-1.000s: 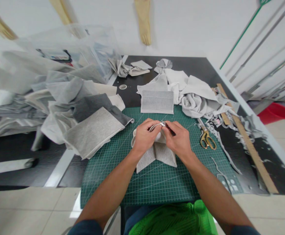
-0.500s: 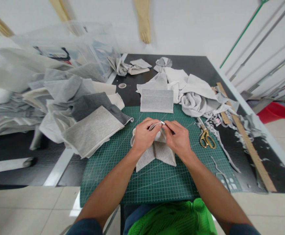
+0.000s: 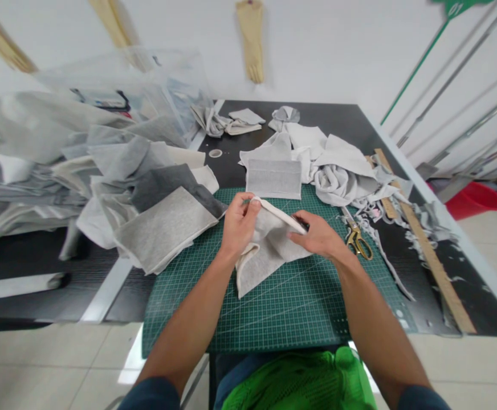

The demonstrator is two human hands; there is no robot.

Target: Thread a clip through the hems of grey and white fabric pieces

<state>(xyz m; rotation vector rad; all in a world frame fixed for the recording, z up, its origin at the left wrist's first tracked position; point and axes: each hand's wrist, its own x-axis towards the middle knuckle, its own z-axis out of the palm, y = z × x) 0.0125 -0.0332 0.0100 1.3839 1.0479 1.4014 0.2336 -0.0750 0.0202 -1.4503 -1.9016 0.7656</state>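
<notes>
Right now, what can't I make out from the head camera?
Head view: most of the dark object at the right hand; that hand's fingers hide it, so its kind is unclear.
Head view: the underside of the grey cloth, hidden by its own upper face.
Head view: what the clear bin holds, blurred behind plastic.
Head view: the cloth heap, cut off by the left edge.

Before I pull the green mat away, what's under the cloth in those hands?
The green mat shows along the lower edge of the held cloth; anything directly beneath is covered from view.
</notes>
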